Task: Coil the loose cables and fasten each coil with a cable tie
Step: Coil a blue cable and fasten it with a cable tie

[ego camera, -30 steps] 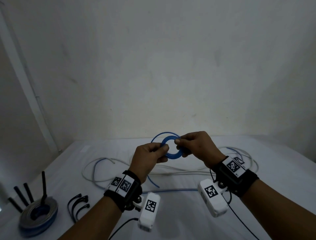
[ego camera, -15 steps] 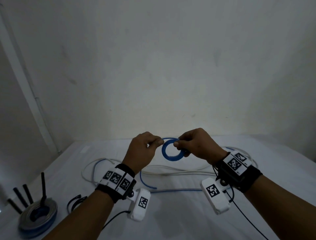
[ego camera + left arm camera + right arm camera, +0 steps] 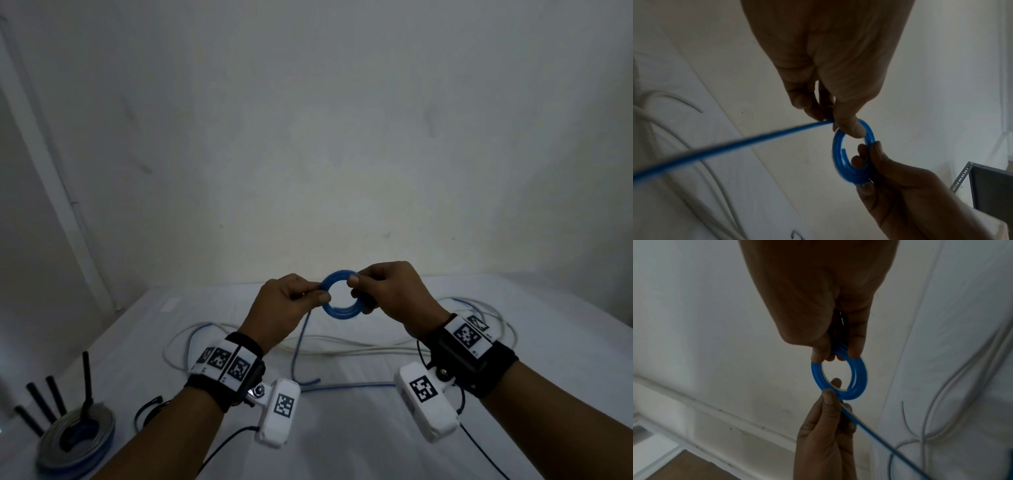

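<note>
Your left hand (image 3: 286, 301) pinching the blue coil (image 3: 342, 313) on one side, your right hand (image 3: 387, 291) pinching its other side, loose white cables (image 3: 342, 349) below the coil on the tabletop (image 3: 342, 438)

Beyond the far edge of my white tabletop (image 3: 342, 445) rises a plain pale wall (image 3: 308, 137). A grey perforated metal shelf frame (image 3: 986, 183) stands off its right side.

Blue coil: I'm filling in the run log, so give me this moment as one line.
step: coiling | left hand: pinches coil and its tail | right hand: pinches coil | coil: held above table, untied | tail: trails to table
</note>
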